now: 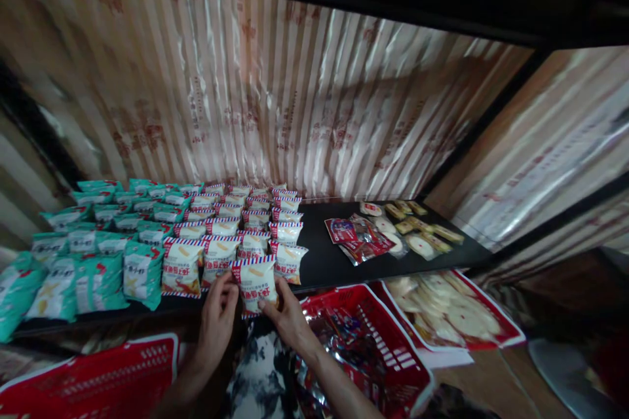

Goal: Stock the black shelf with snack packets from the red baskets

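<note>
A white snack packet (255, 283) with a red and blue striped edge stands at the front edge of a black shelf (328, 260). My left hand (219, 317) grips its left side and my right hand (287, 317) grips its lower right corner. The packet sits at the front of rows of the same white packets (230, 226). To the left of these lie rows of teal packets (98, 236).
Red foil packets (358, 239) and small clear-wrapped pastries (417, 229) lie on the shelf's right part. A red shopping basket (368, 347) with goods stands below the shelf, another red basket (93, 380) at lower left. A red-rimmed tray of pale round cakes (452, 314) sits lower right. Striped sheeting backs the shelf.
</note>
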The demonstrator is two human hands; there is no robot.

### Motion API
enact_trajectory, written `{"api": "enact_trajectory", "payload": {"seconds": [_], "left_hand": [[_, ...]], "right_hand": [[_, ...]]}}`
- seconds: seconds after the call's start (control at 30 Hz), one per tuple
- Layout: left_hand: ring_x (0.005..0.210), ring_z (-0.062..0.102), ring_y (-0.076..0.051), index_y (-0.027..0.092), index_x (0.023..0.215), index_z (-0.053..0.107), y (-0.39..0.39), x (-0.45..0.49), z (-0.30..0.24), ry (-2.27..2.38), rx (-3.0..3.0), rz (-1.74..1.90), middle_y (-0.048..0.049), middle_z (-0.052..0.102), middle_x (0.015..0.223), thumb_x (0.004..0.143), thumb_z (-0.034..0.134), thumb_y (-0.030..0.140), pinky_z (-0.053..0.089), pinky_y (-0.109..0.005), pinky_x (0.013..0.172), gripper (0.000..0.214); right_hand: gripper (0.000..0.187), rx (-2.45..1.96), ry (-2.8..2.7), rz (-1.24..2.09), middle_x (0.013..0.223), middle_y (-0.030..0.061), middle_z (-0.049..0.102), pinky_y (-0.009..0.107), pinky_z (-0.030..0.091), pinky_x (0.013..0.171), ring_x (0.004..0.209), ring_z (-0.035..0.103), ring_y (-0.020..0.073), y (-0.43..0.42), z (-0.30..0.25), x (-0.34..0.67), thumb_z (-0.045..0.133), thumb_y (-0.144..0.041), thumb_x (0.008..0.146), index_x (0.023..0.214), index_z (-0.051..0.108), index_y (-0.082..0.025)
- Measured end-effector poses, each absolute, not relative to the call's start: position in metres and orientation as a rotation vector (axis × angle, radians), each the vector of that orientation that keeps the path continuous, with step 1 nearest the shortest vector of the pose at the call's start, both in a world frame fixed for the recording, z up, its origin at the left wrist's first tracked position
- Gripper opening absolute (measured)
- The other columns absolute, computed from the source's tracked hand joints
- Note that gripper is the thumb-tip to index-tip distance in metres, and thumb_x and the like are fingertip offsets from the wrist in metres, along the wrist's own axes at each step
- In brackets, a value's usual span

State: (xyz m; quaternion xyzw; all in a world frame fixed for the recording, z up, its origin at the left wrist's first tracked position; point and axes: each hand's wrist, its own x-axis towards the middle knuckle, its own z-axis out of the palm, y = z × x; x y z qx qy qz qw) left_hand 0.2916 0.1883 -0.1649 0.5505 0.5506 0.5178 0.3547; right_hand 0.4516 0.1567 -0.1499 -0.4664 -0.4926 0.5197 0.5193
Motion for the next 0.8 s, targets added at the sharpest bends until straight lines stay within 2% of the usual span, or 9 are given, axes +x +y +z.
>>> {"api": "enact_trajectory", "payload": {"seconds": [0.23, 0.37, 0.53, 0.7, 0.8], "left_hand": [[0.085, 0.065, -0.019, 0.018, 0.101, 0.06, 0.2, 0.286, -0.157, 1.447, 1.601, 1.378, -0.0107, 0.064, 0.104, 0.081, 0.046, 0.041, 0.056, -0.035, 0.074, 0.033], [0.086, 0.064, -0.02, 0.019, 0.094, 0.063, 0.222, 0.277, -0.137, 1.406, 1.768, 1.36, -0.0085, 0.066, 0.096, 0.079, 0.047, 0.038, 0.055, -0.036, 0.075, 0.029], [0.089, 0.063, -0.021, 0.02, 0.088, 0.065, 0.253, 0.275, -0.108, 1.429, 1.942, 1.367, -0.0069, 0.067, 0.094, 0.078, 0.045, 0.038, 0.053, -0.036, 0.078, 0.029], [0.089, 0.063, -0.02, 0.021, 0.085, 0.067, 0.271, 0.286, -0.098, 1.332, 2.078, 1.236, -0.0052, 0.067, 0.091, 0.079, 0.044, 0.036, 0.052, -0.034, 0.079, 0.028], [0.093, 0.061, -0.02, 0.022, 0.086, 0.067, 0.274, 0.294, -0.094, 1.306, 2.131, 1.204, -0.0053, 0.066, 0.095, 0.08, 0.044, 0.034, 0.05, -0.035, 0.083, 0.026]], "right_hand": [[0.04, -1.356, -1.227, 1.03, 0.101, 0.0021, 0.067, 0.034, 0.05, 0.081, 0.093, 0.064, 0.0243, 0.163, -0.162, 0.442, 0.064, -0.034, 0.072, 0.11, 0.054, -0.026], [0.043, -1.421, -1.202, 0.898, 0.109, 0.0042, 0.066, 0.038, 0.049, 0.086, 0.102, 0.061, 0.0276, 0.163, -0.18, 0.442, 0.062, -0.033, 0.073, 0.115, 0.055, -0.028], [0.047, -1.488, -1.233, 0.792, 0.12, 0.0094, 0.061, 0.04, 0.044, 0.096, 0.113, 0.055, 0.0281, 0.168, -0.192, 0.445, 0.056, -0.031, 0.077, 0.124, 0.052, -0.023], [0.047, -1.466, -1.307, 0.747, 0.119, 0.0078, 0.062, 0.036, 0.046, 0.094, 0.11, 0.058, 0.0242, 0.17, -0.184, 0.442, 0.052, -0.022, 0.079, 0.126, 0.051, -0.022], [0.05, -1.581, -1.283, 0.649, 0.12, 0.0099, 0.062, 0.035, 0.047, 0.093, 0.111, 0.058, 0.0243, 0.171, -0.186, 0.44, 0.052, -0.02, 0.078, 0.128, 0.049, -0.018]]}}
